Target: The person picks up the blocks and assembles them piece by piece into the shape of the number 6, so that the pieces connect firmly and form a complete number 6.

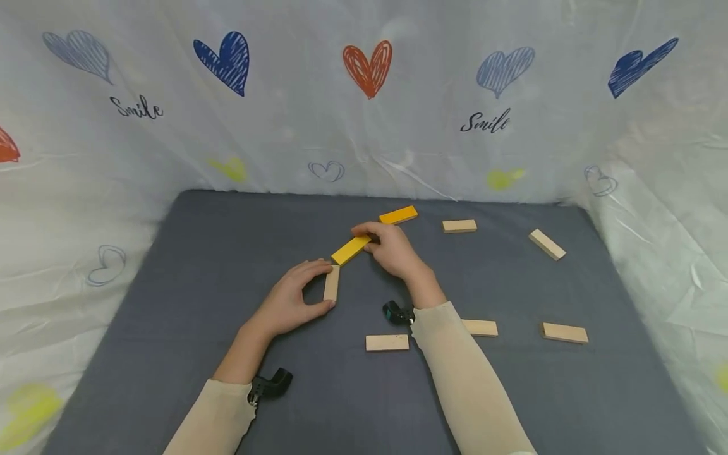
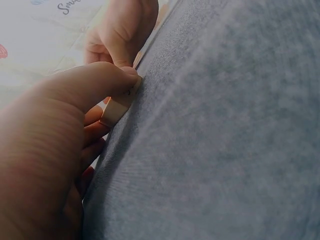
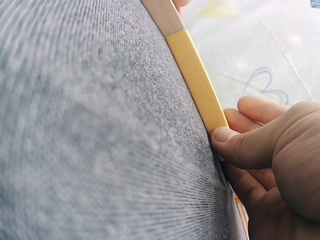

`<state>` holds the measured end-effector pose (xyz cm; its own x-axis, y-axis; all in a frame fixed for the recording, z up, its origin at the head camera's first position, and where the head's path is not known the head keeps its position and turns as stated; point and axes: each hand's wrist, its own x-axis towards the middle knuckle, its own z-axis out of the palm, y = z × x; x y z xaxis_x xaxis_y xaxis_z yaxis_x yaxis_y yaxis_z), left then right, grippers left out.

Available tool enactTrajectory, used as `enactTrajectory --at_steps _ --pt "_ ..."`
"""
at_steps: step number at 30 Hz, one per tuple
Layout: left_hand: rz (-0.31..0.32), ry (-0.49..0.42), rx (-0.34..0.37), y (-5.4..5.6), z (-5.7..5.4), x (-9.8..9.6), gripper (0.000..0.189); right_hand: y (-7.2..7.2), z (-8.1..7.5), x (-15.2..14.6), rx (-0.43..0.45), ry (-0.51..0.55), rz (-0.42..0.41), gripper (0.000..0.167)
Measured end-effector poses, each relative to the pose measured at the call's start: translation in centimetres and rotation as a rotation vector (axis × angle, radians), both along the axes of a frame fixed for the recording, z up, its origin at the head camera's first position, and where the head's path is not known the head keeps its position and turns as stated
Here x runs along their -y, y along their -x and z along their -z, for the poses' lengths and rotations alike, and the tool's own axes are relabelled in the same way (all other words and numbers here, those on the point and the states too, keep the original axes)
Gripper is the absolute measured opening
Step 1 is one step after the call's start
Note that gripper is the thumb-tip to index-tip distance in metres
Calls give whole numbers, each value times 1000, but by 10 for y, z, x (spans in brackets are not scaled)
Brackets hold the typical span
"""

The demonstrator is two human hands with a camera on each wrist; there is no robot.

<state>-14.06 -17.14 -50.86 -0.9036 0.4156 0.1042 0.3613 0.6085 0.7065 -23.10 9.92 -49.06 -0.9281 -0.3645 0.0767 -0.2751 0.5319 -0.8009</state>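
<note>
My left hand (image 1: 291,302) grips a plain wooden block (image 1: 332,283) by its two ends, thumb at the near end and fingertips at the far one. The same block (image 2: 116,109) shows between thumb and fingers in the left wrist view. At its far end, a yellow block (image 1: 348,251) slants away to the right, the two ends meeting in the right wrist view. My right hand (image 1: 392,251) pinches the yellow block (image 3: 197,80) at its far right end, thumb on the near side. Just beyond that hand lies a second yellow block (image 1: 399,215).
Several plain wooden blocks lie scattered on the grey cloth (image 1: 256,227): one at the back (image 1: 459,226), a tilted block (image 1: 547,244) farther right, a block (image 1: 387,343) in front, another block (image 1: 481,328) partly behind the right sleeve, and a block (image 1: 565,333) at right.
</note>
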Motion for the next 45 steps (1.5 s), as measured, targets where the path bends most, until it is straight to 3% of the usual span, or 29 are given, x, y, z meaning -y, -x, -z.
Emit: enactTrajectory --at_steps 8,19,25,36,45 --pt "10 41 -4 -5 2 3 69 -3 4 4 8 6 -17 41" --pt "15 37 -47 4 0 3 73 0 -7 0 -59 -28 17 50" --pt "6 41 -46 4 0 4 76 1 -13 -7 -115 -2 118 46" --pt "11 48 -50 1 1 5 80 11 -7 -24 -241 22 355 45" --pt "6 58 -43 0 2 6 79 14 -4 -29 -158 3 442 69"
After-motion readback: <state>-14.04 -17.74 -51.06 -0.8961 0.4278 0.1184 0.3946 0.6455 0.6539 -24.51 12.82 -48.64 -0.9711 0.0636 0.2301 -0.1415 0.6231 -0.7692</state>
